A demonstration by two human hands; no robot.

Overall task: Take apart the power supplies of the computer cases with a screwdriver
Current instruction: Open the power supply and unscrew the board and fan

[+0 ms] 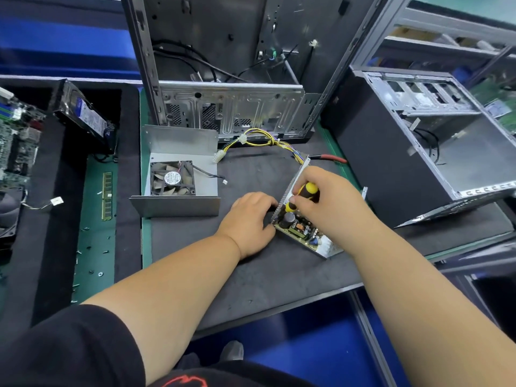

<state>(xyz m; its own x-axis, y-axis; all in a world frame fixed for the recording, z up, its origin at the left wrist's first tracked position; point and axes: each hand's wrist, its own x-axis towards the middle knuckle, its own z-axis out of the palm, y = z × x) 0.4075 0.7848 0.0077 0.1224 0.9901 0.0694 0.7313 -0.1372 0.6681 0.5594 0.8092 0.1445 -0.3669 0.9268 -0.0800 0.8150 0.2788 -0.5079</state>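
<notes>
The grey sheet-metal cover with a black square fan fixed inside it (178,174) is already off and lies open at about ten o'clock from the hands, so the power supply looks roughly half dismantled. What seems left is freeing the green circuit board with its dark capacitors and copper-wound transformer (300,229) from the silver metal base tray (326,251), which sits on the dark grey work mat (251,275) at about two o'clock from the frame centre, its bundle of yellow and black wires (268,139) trailing away toward twelve o'clock.

The right hand (326,202) reaches in from five o'clock, fingers curled round the yellow-and-black-handled screwdriver (303,195), whose tip points down toward the near-left corner of the board; the screw itself is hidden. The left hand (248,222) comes from seven o'clock, palm down, with its fingers curled against the tray's left edge, steadying it.
</notes>
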